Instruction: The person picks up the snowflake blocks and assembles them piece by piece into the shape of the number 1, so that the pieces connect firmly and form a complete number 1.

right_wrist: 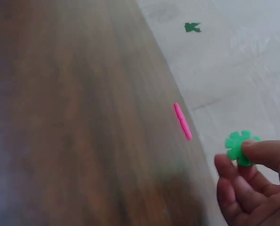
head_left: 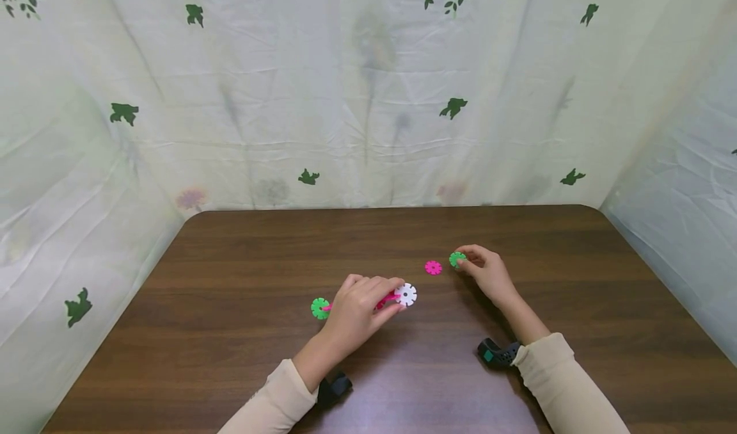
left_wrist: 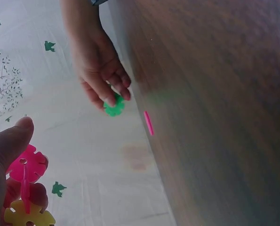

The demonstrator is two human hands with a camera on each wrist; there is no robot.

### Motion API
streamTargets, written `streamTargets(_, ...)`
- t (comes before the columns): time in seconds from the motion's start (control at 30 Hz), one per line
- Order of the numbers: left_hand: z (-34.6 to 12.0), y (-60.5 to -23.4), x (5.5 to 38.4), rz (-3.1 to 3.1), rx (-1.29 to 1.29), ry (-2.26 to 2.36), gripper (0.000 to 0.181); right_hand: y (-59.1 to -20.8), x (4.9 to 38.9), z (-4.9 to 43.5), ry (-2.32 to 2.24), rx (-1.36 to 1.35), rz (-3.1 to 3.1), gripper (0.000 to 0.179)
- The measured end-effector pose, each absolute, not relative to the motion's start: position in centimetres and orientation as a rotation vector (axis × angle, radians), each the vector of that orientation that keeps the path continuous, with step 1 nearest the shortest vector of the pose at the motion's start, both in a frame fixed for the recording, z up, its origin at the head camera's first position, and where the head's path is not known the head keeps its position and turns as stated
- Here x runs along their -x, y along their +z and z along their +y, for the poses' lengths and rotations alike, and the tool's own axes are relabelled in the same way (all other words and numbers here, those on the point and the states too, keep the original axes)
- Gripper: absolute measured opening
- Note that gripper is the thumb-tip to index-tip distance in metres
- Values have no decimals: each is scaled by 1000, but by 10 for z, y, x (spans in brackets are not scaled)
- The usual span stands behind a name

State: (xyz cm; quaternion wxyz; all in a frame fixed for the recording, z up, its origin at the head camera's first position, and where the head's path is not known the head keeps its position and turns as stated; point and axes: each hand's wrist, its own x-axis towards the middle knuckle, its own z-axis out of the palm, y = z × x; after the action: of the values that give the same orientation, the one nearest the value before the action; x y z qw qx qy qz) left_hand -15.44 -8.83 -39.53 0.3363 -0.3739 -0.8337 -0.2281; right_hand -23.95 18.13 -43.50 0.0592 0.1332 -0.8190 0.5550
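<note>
My left hand (head_left: 358, 305) grips a joined chain of notched plastic discs. At one end of the chain is a green disc (head_left: 320, 308), at the other a white disc (head_left: 406, 294). The left wrist view shows a pink disc (left_wrist: 28, 165) and a yellow disc (left_wrist: 30, 217) of the chain close to the thumb; the fingers hide other parts. Between thumb and fingertips, my right hand (head_left: 489, 276) pinches a single green notched disc (right_wrist: 238, 147), raised over the table. A loose pink disc (head_left: 433, 267) lies flat just left of it.
The brown wooden table (head_left: 259, 248) extends under both hands. White fabric (head_left: 357, 101) with green leaf and bird-like prints hangs behind it and along both sides. Dark bands with camera mounts are on the left wrist (head_left: 334, 389) and the right wrist (head_left: 498, 353).
</note>
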Motion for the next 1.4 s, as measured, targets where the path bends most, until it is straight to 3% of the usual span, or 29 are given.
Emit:
streamTargets(0.23, -89, -395, 155, -2177, 972, -596, 38, -400, 214, 171, 1733, -471, -2399, 18)
streamTargets(0.4, -88, -395, 155, -2181, 971, -596, 38, -395, 207, 169, 1783, -534, -2405, 19)
streamTargets(0.73, -88, -396, 155, -2181, 969, -585, 37, -368, 175, 152, 1650, -855, -2439, 14)
streamTargets(1.4, -86, -399, 154, -2178, 999, -609, 36, -367, 160, 131, 1508, -1207, -2239, 15)
